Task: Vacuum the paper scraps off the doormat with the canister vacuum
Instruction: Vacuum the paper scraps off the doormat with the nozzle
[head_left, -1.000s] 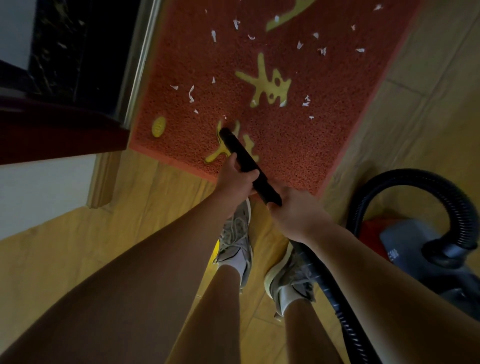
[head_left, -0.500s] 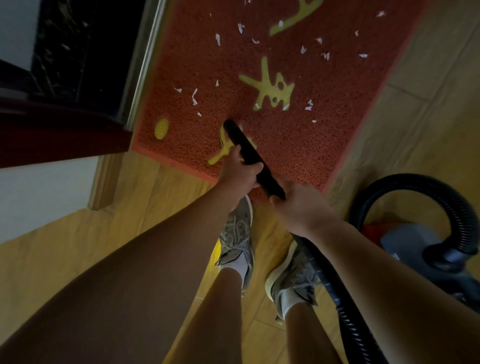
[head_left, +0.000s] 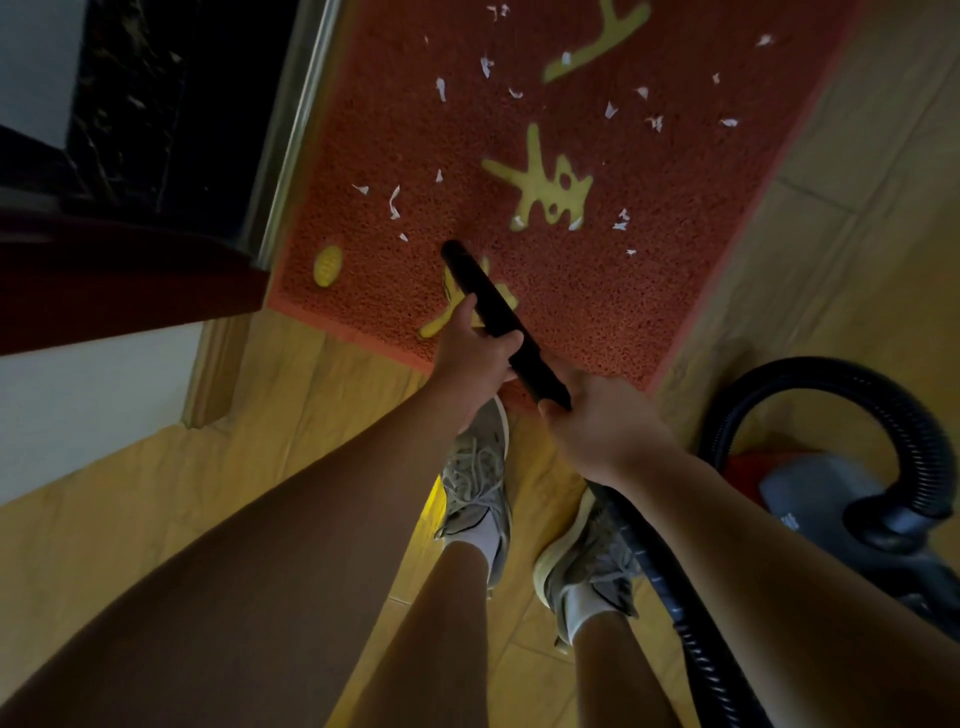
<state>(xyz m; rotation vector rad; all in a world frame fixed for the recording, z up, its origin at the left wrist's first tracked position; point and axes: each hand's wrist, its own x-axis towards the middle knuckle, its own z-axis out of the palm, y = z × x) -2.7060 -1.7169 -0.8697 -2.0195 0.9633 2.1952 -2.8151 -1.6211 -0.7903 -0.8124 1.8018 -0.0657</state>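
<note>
Many white paper scraps (head_left: 395, 202) dot the red doormat (head_left: 597, 301) from centre-left to the upper right of the frame, the nearest few just up and left of the black nozzle (head_left: 480, 286) tip, which sits low over the mat's near part. At mid-frame the left hand (head_left: 475, 353) curls its fingers round the tube. Just right of it the right hand (head_left: 605, 431) grips the rear end, its fingers mostly hidden, and the hose (head_left: 675, 587) runs to the canister vacuum (head_left: 810, 499) at lower right. As I judge it, the pass will go best with the tip held close to the pile and drawn slowly through the left cluster, then worked rightward.

Doormat (head_left: 649, 291) far end cut off, canister vacuum (head_left: 810, 488) partly beyond right edge
</note>
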